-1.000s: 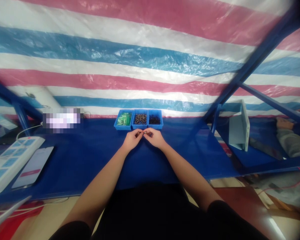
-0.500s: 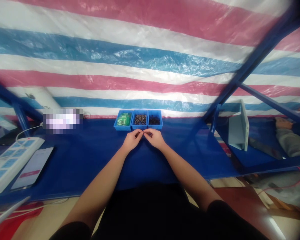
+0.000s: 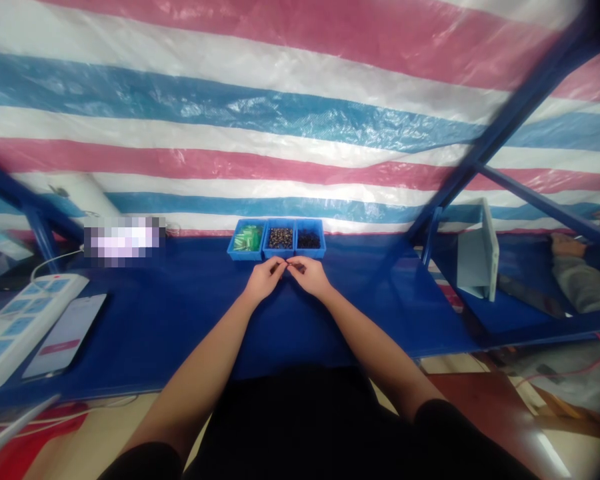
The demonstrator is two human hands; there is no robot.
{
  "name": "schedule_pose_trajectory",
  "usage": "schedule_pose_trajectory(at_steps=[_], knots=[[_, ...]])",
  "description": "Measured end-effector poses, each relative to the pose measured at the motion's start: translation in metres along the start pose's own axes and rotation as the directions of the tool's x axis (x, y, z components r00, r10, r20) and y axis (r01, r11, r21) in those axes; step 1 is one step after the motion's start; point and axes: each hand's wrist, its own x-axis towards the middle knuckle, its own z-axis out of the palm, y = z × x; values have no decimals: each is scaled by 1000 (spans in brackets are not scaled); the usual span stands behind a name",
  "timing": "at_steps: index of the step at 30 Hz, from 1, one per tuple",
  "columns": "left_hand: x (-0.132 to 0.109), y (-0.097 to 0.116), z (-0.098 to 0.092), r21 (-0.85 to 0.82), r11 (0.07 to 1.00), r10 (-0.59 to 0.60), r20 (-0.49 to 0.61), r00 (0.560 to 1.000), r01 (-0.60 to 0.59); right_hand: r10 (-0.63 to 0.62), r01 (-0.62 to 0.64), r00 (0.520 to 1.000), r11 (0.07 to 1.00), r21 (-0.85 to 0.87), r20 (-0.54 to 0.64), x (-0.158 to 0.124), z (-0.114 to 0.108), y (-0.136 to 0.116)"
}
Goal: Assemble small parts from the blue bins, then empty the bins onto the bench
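My left hand point(image 3: 263, 279) and my right hand point(image 3: 310, 275) meet fingertip to fingertip over the blue table point(image 3: 180, 313), just in front of three small blue bins. Both hands are pinched on a tiny part point(image 3: 289, 265) held between them; it is too small to name. The left bin point(image 3: 247, 239) holds green pieces, the middle bin point(image 3: 280, 239) holds dark and brownish small parts, and the right bin point(image 3: 309, 239) holds black small parts.
A white power strip point(image 3: 23, 323) and a phone point(image 3: 65, 335) lie at the left edge. A grey upright panel point(image 3: 477, 253) stands to the right behind a blue frame post point(image 3: 430, 237). Another person's hand and sleeve point(image 3: 577, 277) rest at far right.
Almost nothing has changed. My two hands stay together in front of the bins, with only slight finger movement on the tiny part.
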Motion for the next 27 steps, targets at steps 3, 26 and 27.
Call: schedule_pose_trajectory(at_steps=[3, 26, 27], knots=[[0, 1, 0, -6, 1000, -10, -2, 1000, 10, -7, 7, 1000, 1000, -4, -3, 0, 0, 1], [-1, 2, 2, -23, 1000, -3, -11, 1000, 2, -2, 2, 1000, 1000, -19, -2, -1, 1, 3], [-1, 2, 2, -24, 1000, 0, -11, 1000, 0, -3, 2, 1000, 1000, -22, -1, -1, 1, 2]])
